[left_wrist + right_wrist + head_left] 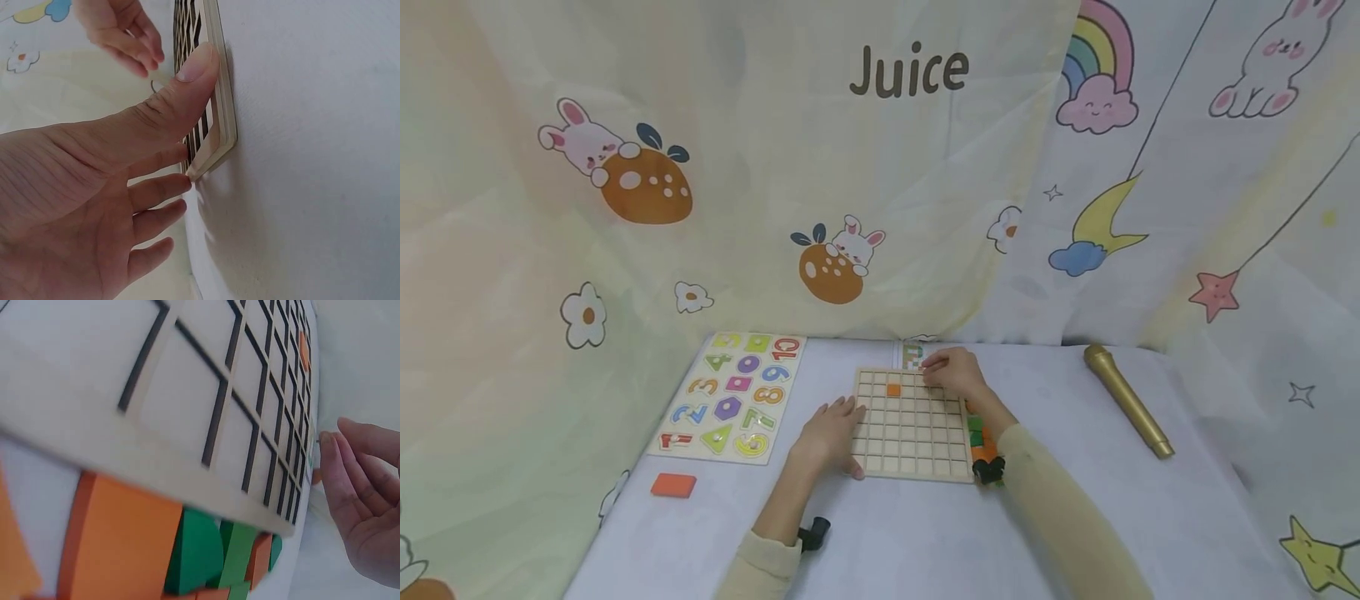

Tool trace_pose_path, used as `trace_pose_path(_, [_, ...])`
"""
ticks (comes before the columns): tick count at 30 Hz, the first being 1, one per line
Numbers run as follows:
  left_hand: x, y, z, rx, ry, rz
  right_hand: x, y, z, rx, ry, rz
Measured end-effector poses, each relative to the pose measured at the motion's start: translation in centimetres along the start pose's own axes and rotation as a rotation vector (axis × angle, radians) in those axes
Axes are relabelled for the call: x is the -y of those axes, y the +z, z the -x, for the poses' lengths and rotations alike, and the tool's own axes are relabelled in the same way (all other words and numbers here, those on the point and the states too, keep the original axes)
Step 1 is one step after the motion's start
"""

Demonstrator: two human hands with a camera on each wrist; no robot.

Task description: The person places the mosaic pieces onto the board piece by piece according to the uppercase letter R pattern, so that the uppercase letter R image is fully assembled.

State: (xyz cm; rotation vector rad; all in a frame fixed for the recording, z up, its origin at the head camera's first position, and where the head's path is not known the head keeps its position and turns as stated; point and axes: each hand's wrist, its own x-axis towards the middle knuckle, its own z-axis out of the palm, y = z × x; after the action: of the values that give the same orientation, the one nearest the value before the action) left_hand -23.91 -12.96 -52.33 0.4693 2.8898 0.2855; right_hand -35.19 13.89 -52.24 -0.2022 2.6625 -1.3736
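Observation:
A square wooden grid board [912,479] lies on the table, with an orange square block [893,390] in one of its far cells. My left hand [827,433] rests against the board's left side, fingers fairly straight; in the left wrist view its thumb [187,75] lies over the rim near a corner. My right hand [955,372] is over the far right of the board, fingertips by a card with a coloured square pattern [913,355]. Thumb and forefinger are close together in the right wrist view; I cannot tell whether they hold anything.
Orange and green blocks [976,437] lie along the board's right edge, partly under my right forearm. A number-and-shape puzzle board [726,400] is at left, with a red-orange block [673,485] in front of it. A gold microphone [1127,402] lies at right. A printed curtain [737,275] hangs behind.

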Motion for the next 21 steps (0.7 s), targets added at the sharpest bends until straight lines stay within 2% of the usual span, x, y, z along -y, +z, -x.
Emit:
trace_pose_path(4, [0.0,-0.1,0.1,-0.003,0.002,0.009,-0.9,-1.2,0.4,-0.015,0.02,-0.074])
trace_pose_path(7, [-0.1,-0.2,0.2,-0.001,-0.001,0.014,-1.5,-2.0,0.8,-0.035,0.018,-0.06])
trace_pose_path(16, [-0.3,-0.5,0.3,-0.005,-0.003,0.011,-3.0,-4.2,2.4,-0.08,-0.015,0.076])
trace_pose_path(21, [-0.3,-0.4,0.2,0.0,-0.004,0.017,-3.8,-5.3,3.8,-0.078,-0.018,0.119])
